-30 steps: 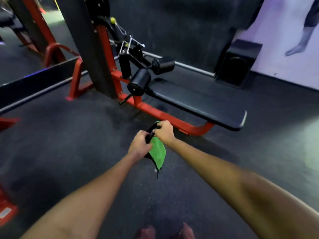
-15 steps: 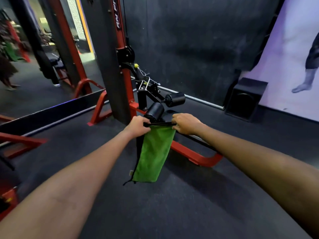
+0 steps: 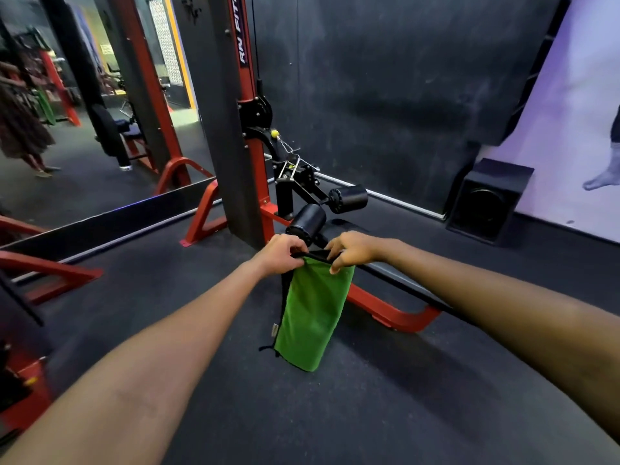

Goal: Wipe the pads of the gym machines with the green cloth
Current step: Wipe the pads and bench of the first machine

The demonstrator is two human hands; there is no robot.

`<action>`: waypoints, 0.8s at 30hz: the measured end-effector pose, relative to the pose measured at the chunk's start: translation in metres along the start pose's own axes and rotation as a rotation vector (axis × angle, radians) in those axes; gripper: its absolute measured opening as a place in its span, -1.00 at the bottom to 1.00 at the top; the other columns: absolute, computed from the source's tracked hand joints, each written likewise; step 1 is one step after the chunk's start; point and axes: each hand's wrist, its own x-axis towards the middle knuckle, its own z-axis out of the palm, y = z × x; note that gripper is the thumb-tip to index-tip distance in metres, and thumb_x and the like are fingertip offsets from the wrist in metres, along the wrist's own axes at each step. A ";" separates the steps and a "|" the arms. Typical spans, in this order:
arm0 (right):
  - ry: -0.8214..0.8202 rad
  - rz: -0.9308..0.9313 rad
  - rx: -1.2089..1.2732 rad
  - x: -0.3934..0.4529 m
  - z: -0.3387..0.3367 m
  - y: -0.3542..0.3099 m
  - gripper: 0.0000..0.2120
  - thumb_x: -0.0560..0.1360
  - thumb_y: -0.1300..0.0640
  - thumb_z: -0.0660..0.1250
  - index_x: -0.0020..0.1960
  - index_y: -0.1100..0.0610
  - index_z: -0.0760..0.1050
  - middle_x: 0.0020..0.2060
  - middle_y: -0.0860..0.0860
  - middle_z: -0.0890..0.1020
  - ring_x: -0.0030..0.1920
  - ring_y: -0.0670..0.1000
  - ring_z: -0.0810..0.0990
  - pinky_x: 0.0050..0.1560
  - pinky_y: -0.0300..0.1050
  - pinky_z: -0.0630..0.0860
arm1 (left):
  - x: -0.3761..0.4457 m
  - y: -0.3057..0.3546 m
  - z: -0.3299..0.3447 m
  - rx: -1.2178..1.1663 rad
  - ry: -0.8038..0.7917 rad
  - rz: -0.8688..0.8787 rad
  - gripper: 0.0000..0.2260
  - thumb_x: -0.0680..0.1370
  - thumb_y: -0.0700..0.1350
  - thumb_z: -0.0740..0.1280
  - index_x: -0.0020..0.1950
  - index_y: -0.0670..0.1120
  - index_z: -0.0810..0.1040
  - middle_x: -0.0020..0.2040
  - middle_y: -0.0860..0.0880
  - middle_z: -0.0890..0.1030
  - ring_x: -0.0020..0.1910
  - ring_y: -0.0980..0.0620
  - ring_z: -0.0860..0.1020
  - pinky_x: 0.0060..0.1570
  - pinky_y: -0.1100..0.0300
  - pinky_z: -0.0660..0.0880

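- The green cloth [image 3: 310, 313] hangs in the air in front of the person, above the floor [image 3: 369, 414] and just short of the 2 roller pads [image 3: 306, 220].
- Left hand [image 3: 280, 254]: fingers pinch the cloth's top edge.
- Right hand [image 3: 352, 250]: fingers pinch the same edge, slightly apart from the left.
- Handling: likely light, soft and limp; it drapes freely. Grip the top hem or bunch it in 1 palm for wiping.

left hand [image 3: 280, 255]: pinching grip, arm outstretched | right hand [image 3: 352, 250]: pinching grip, arm outstretched

Dark rubber floor [image 3: 335, 414] carries the red machine frame [image 3: 385, 310] and black speaker box [image 3: 486, 203].
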 end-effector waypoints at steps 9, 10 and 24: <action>0.223 -0.040 0.155 0.002 0.022 0.006 -0.63 0.38 0.02 0.51 0.08 0.23 0.63 0.12 0.09 0.61 0.10 0.06 0.56 0.13 -0.10 0.44 | -0.014 -0.009 -0.005 0.099 0.000 -0.041 -0.86 0.40 -0.29 0.41 -0.05 -0.23 0.63 -0.12 -0.10 0.60 -0.14 0.05 0.47 -0.18 0.29 0.31; 0.248 -0.046 0.156 0.002 0.022 0.007 -0.60 0.36 0.01 0.52 0.10 0.23 0.62 0.14 0.09 0.59 0.11 0.06 0.55 0.12 -0.12 0.43 | -0.016 -0.010 -0.005 0.110 -0.005 -0.057 -0.85 0.41 -0.29 0.41 -0.04 -0.23 0.63 -0.14 -0.08 0.58 -0.14 0.06 0.46 -0.18 0.31 0.29; 0.568 0.040 0.324 -0.013 0.011 0.029 -0.86 0.34 0.36 0.47 -0.09 0.29 0.68 -0.18 0.13 0.69 -0.20 -0.06 0.58 -0.23 -0.54 0.36 | -0.002 0.007 0.016 -0.329 0.289 -0.229 -0.80 0.41 -0.42 0.32 -0.06 -0.21 0.61 -0.26 0.00 0.53 -0.34 0.23 0.44 -0.34 0.42 0.33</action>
